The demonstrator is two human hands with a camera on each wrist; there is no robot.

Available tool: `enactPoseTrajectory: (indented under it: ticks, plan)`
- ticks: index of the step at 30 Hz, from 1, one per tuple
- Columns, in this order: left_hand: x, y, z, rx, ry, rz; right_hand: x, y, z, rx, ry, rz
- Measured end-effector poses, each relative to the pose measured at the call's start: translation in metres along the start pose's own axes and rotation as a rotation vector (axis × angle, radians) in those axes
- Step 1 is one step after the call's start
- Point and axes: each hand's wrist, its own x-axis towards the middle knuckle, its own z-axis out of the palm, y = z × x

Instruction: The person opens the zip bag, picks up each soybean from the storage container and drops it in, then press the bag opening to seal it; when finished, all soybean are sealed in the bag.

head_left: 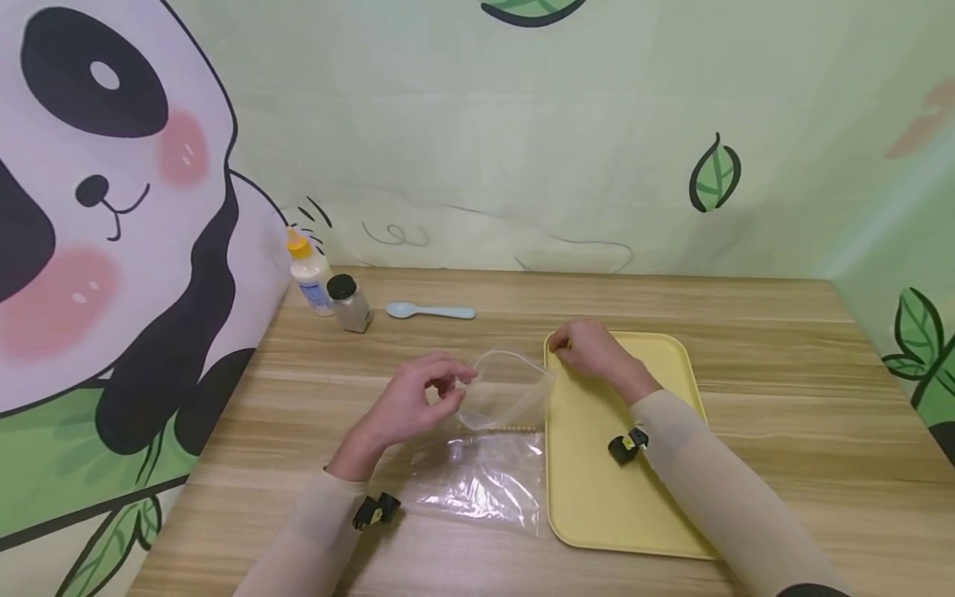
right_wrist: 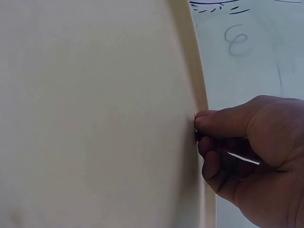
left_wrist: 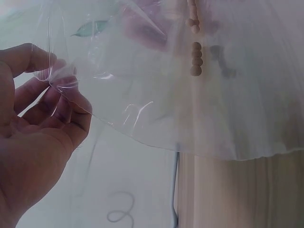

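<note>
My left hand [head_left: 409,404] pinches the rim of a clear plastic bag [head_left: 477,481], whose mouth stands raised and gaping while its lower part lies flat on the table. In the left wrist view, the bag's film [left_wrist: 142,109] bunches between thumb and fingers. Small round beige beads [left_wrist: 196,59] in a row show through the film; whether they lie inside cannot be told. My right hand [head_left: 593,355] reaches across a yellow tray [head_left: 597,489] to its far left corner. There, in the right wrist view, the curled fingers and thumb [right_wrist: 223,122] grip the tray rim [right_wrist: 192,52].
A white squeeze bottle [head_left: 309,278] with an orange cap stands at the back left, beside a black-lidded jar [head_left: 351,307]. Right of them lies a light blue spoon [head_left: 433,312]. A wall [head_left: 477,166] painted with a panda and leaves rises behind the wooden table [head_left: 776,373].
</note>
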Motion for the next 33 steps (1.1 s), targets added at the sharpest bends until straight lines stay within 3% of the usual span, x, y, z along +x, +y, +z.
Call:
enactPoseTrajectory:
  ticks: [13,22,33]
  plan:
    - [0.002,0.0,0.0,-0.003,-0.004,-0.014,0.002,0.001,-0.001,-0.013,0.002,0.006]
    - [-0.001,-0.001,0.002,-0.008,-0.006,-0.004,-0.006,-0.001,0.002,0.051,0.052,-0.024]
    - [0.001,-0.002,0.001,0.002,-0.002,-0.016,-0.01,-0.009,-0.01,0.066,0.089,-0.031]
